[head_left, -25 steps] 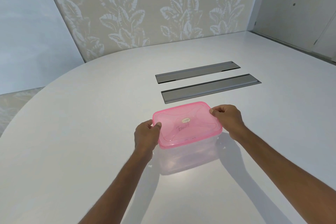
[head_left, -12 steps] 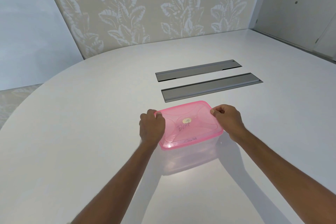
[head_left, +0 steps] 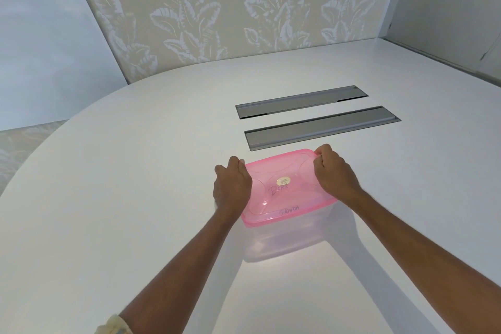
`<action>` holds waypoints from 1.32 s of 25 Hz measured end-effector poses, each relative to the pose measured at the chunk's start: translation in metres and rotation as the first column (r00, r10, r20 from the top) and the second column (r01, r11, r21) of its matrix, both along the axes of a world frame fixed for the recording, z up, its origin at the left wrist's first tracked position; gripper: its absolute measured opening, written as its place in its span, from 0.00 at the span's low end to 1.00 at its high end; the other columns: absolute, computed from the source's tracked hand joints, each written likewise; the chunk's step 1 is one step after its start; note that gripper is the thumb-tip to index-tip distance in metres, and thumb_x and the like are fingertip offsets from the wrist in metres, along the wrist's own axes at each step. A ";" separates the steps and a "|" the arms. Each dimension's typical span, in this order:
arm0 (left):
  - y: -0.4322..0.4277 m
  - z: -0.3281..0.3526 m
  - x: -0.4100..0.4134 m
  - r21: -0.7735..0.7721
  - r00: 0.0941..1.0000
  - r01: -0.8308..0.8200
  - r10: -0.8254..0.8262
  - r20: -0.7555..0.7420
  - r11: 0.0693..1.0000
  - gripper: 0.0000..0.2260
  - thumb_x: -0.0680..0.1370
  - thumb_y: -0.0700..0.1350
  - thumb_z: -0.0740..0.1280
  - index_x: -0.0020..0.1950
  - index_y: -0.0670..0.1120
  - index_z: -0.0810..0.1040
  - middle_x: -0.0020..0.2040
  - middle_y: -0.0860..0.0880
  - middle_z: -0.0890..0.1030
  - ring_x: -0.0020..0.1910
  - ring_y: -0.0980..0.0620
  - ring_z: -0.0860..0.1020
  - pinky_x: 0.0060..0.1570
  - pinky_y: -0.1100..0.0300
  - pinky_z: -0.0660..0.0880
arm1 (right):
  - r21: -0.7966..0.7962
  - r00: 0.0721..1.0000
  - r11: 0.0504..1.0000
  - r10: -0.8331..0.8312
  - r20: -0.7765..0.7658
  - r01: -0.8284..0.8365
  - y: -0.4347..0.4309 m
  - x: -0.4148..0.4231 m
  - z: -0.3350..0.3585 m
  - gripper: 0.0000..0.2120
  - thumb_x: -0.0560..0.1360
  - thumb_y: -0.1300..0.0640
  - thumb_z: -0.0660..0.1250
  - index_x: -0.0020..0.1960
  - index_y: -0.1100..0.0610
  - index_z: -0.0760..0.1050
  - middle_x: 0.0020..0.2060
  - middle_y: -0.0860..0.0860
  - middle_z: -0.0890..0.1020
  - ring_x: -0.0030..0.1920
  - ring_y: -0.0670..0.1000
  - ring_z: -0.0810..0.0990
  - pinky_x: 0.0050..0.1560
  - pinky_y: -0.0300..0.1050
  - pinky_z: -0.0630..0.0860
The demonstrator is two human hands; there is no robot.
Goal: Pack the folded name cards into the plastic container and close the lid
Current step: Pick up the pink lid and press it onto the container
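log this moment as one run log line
step: close lid | pink lid on clear container | left hand: far-left corner | right hand: far-right corner

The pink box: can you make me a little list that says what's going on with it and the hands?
lid: pink lid, sitting on top of the box
box: clear plastic container on the white table
left hand: left hand on the lid's left edge
right hand: right hand on the lid's far right corner
writing: words seen through the lid
behind: two grey table slots
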State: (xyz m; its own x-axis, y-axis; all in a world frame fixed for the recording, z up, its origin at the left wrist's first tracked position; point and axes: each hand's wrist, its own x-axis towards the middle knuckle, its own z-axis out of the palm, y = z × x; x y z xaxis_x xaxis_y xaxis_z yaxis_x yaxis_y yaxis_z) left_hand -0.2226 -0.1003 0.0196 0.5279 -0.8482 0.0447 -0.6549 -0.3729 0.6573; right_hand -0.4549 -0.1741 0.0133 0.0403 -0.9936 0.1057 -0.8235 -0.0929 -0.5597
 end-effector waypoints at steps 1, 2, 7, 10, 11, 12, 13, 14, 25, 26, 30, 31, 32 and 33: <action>0.000 -0.001 0.000 0.006 1.000 0.008 -0.008 0.008 1.000 0.16 0.87 0.55 0.52 0.58 0.48 0.75 0.49 0.43 0.71 0.45 0.35 0.79 0.44 0.51 0.71 | 0.029 1.000 1.000 0.007 -0.030 -0.006 -0.005 0.001 0.002 0.16 0.86 0.46 0.52 0.58 0.56 0.72 0.53 0.56 0.83 0.50 0.62 0.79 0.50 0.55 0.75; -0.001 -0.001 0.000 0.014 1.000 0.014 -0.014 0.012 1.000 0.16 0.87 0.55 0.52 0.59 0.49 0.75 0.49 0.44 0.70 0.43 0.36 0.77 0.44 0.52 0.71 | 0.065 0.999 0.998 0.019 -0.038 -0.016 -0.010 0.002 0.004 0.21 0.86 0.41 0.51 0.55 0.57 0.72 0.51 0.56 0.83 0.49 0.62 0.79 0.49 0.54 0.75; -0.004 -0.002 0.002 0.048 1.000 0.028 -0.028 0.014 0.998 0.18 0.87 0.56 0.51 0.62 0.49 0.76 0.51 0.44 0.69 0.40 0.40 0.72 0.45 0.53 0.69 | 0.158 0.999 0.987 0.023 -0.038 -0.016 -0.031 0.012 0.016 0.34 0.77 0.23 0.50 0.40 0.54 0.68 0.39 0.52 0.79 0.43 0.58 0.77 0.44 0.52 0.71; -0.004 -0.002 0.002 0.052 1.000 0.020 -0.021 0.022 0.998 0.17 0.87 0.55 0.51 0.61 0.49 0.76 0.50 0.44 0.69 0.41 0.40 0.71 0.45 0.52 0.68 | 0.195 0.997 0.980 0.049 -0.060 -0.036 -0.040 0.014 0.023 0.36 0.75 0.21 0.49 0.36 0.54 0.66 0.37 0.52 0.78 0.42 0.57 0.77 0.45 0.53 0.72; -0.004 -0.002 0.002 0.053 1.000 0.018 -0.019 0.022 0.998 0.17 0.87 0.55 0.51 0.61 0.49 0.76 0.50 0.44 0.69 0.41 0.40 0.71 0.46 0.52 0.68 | 0.218 0.995 0.974 0.074 -0.065 -0.059 -0.041 0.014 0.025 0.36 0.76 0.21 0.49 0.36 0.54 0.67 0.38 0.51 0.79 0.45 0.57 0.78 0.50 0.54 0.74; -0.004 -0.001 0.002 0.052 1.000 0.018 -0.019 0.020 0.998 0.17 0.87 0.55 0.51 0.61 0.49 0.76 0.50 0.44 0.69 0.41 0.40 0.72 0.46 0.52 0.68 | 0.241 0.993 0.967 0.100 -0.069 -0.081 -0.044 0.013 0.026 0.35 0.77 0.23 0.49 0.36 0.53 0.69 0.40 0.50 0.80 0.48 0.57 0.79 0.55 0.55 0.75; -0.005 -0.001 0.002 0.049 1.000 0.017 -0.018 0.019 0.999 0.17 0.87 0.55 0.51 0.61 0.49 0.76 0.50 0.44 0.70 0.42 0.39 0.73 0.46 0.52 0.68 | 0.263 0.991 0.960 0.120 -0.063 -0.099 -0.046 0.012 0.026 0.34 0.78 0.24 0.49 0.36 0.53 0.71 0.42 0.50 0.80 0.50 0.57 0.79 0.58 0.55 0.75; -0.005 -0.002 0.002 0.045 1.000 0.017 -0.018 0.019 0.999 0.17 0.87 0.55 0.51 0.61 0.49 0.76 0.50 0.44 0.70 0.43 0.38 0.75 0.46 0.52 0.68 | 0.271 0.990 0.956 0.129 -0.050 -0.111 -0.049 0.011 0.025 0.35 0.79 0.25 0.49 0.37 0.54 0.73 0.43 0.51 0.81 0.50 0.57 0.79 0.59 0.55 0.75; -0.014 -0.005 0.006 0.039 0.999 0.013 -0.015 0.029 0.999 0.18 0.87 0.56 0.51 0.58 0.48 0.77 0.50 0.42 0.73 0.45 0.36 0.75 0.46 0.52 0.69 | 0.265 0.990 0.954 0.136 0.031 -0.139 -0.072 0.011 0.013 0.28 0.84 0.37 0.54 0.37 0.58 0.69 0.37 0.56 0.78 0.35 0.57 0.76 0.38 0.47 0.72; -0.015 -0.005 0.006 0.039 1.000 0.014 -0.015 0.027 0.999 0.18 0.87 0.56 0.51 0.58 0.48 0.77 0.51 0.42 0.74 0.45 0.35 0.76 0.46 0.52 0.69 | 0.265 0.990 0.954 0.136 0.038 -0.141 -0.073 0.011 0.012 0.28 0.83 0.37 0.54 0.37 0.58 0.69 0.37 0.56 0.78 0.35 0.57 0.76 0.38 0.47 0.72; -0.016 -0.005 0.007 0.041 0.999 0.019 -0.021 0.038 0.999 0.19 0.87 0.56 0.51 0.58 0.48 0.77 0.52 0.42 0.75 0.47 0.35 0.77 0.46 0.52 0.69 | 0.197 0.983 0.968 0.173 -0.067 -0.157 -0.075 0.010 0.011 0.31 0.84 0.35 0.52 0.36 0.59 0.71 0.39 0.55 0.80 0.41 0.59 0.78 0.45 0.51 0.73; -0.016 -0.005 0.007 0.042 0.999 0.019 -0.021 0.046 0.999 0.19 0.87 0.56 0.51 0.58 0.48 0.77 0.52 0.42 0.75 0.48 0.35 0.78 0.46 0.52 0.70 | 0.145 0.974 0.975 0.187 -0.131 -0.167 -0.074 0.011 0.012 0.30 0.84 0.35 0.52 0.36 0.58 0.72 0.38 0.53 0.80 0.43 0.59 0.78 0.46 0.52 0.73; -0.016 -0.005 0.006 0.042 0.998 0.018 -0.020 0.054 0.999 0.19 0.87 0.56 0.51 0.58 0.48 0.77 0.51 0.41 0.75 0.48 0.34 0.79 0.46 0.52 0.70 | 0.086 0.963 0.978 0.203 -0.178 -0.190 -0.072 0.013 0.014 0.29 0.84 0.36 0.52 0.35 0.54 0.71 0.36 0.50 0.79 0.44 0.59 0.78 0.45 0.52 0.73; -0.016 -0.005 0.005 0.042 0.998 0.017 -0.020 0.063 0.999 0.19 0.87 0.56 0.51 0.58 0.48 0.77 0.52 0.41 0.75 0.49 0.34 0.79 0.46 0.52 0.69 | 0.043 0.956 0.977 0.215 -0.201 -0.210 -0.071 0.017 0.016 0.28 0.84 0.35 0.53 0.33 0.52 0.69 0.34 0.48 0.77 0.43 0.58 0.78 0.43 0.51 0.72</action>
